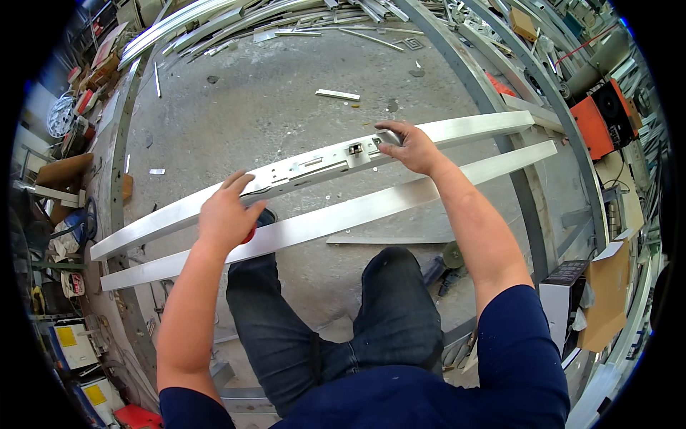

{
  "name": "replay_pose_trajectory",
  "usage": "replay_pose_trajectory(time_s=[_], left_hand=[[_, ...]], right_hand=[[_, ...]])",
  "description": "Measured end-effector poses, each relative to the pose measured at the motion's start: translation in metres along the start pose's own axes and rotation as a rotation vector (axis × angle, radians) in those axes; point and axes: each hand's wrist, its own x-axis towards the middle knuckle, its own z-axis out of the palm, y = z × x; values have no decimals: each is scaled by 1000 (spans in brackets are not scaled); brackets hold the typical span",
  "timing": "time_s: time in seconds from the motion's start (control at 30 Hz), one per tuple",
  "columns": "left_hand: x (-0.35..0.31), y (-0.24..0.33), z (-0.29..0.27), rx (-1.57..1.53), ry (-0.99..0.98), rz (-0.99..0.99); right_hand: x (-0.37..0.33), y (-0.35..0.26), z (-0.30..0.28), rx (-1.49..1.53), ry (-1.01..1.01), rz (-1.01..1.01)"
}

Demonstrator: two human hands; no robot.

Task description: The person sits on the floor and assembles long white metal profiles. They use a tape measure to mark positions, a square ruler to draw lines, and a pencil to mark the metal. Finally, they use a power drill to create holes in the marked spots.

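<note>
Two long silvery metal bars lie side by side across the frame beams before me. Along the top of the far bar runs a long narrow door lock with slots and a small latch, its left end seemingly slightly raised. My left hand is closed over the bar by that left end, fingers on top and thumb on the near side. Near the latch, my right hand grips the lock's right end between thumb and fingers; a grey piece there is partly covered. The near bar passes beneath my forearms.
Grey steel beams support the bars on both sides. Offcuts are heaped at the back, and a short strip lies on the concrete floor. An orange-and-black machine and an open cardboard box stand at right.
</note>
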Motion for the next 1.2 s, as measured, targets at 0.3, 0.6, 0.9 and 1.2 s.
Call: replay_pose_trajectory(time_s=[0.3, 0.6, 0.9, 1.2], left_hand=[[41, 41, 29, 264, -40, 67], [45, 53, 29, 294, -97, 20], [45, 50, 38, 289, -31, 37], [47, 49, 40, 299, -46, 33]], right_hand=[[4, 2, 18, -210, 113, -126], [1, 5, 20, -240, 139, -140], [3, 11, 21, -255, 171, -175], [3, 11, 21, -267, 179, -182]])
